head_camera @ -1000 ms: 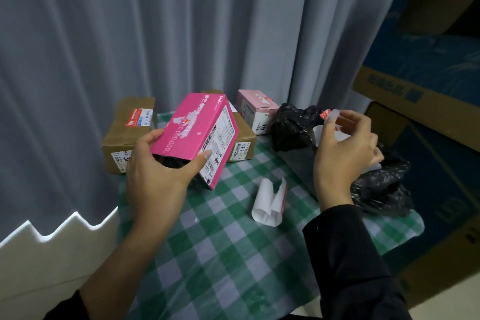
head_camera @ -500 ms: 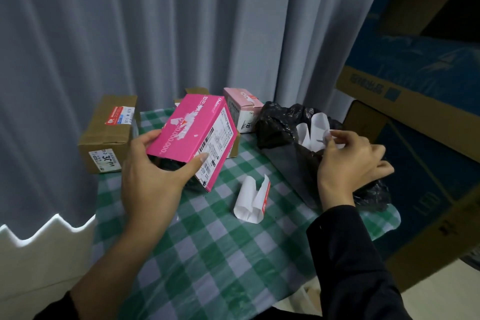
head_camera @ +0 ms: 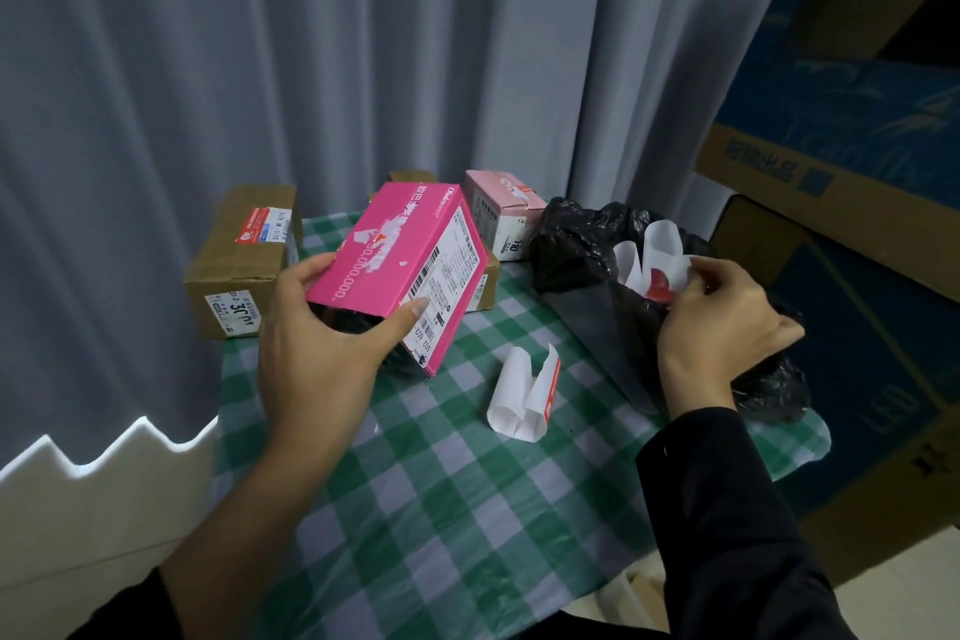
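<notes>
I have the left hand wrapped round the near end of the bright pink box. The thumb lies across the white barcode label on its right face and the fingers curl over the left edge, so the grip is firm and closed on the carton. The box sits tilted in that hand, lifted off the cloth, with its dark open end turned toward the palm and its far end pointing at the curtain. My right hand is at the mouth of the black plastic bag. Its fingers are bent in and its fingertips are drawn together on the edge of the white paper strip that stands up out of the bag. I cannot tell whether some bag film is caught in that pinch too. Something red shows inside the bag just below the strip. Between the two hands, a curled white paper with a red edge lies loose on the green checked tablecloth, touching neither hand. Behind the pink box a brown carton peeks out at its right side, and a pale pink carton stands just beyond, next to the bag. A taped brown parcel rests at the far left edge of the cloth against the curtain. Large cardboard boxes are stacked along the right.
</notes>
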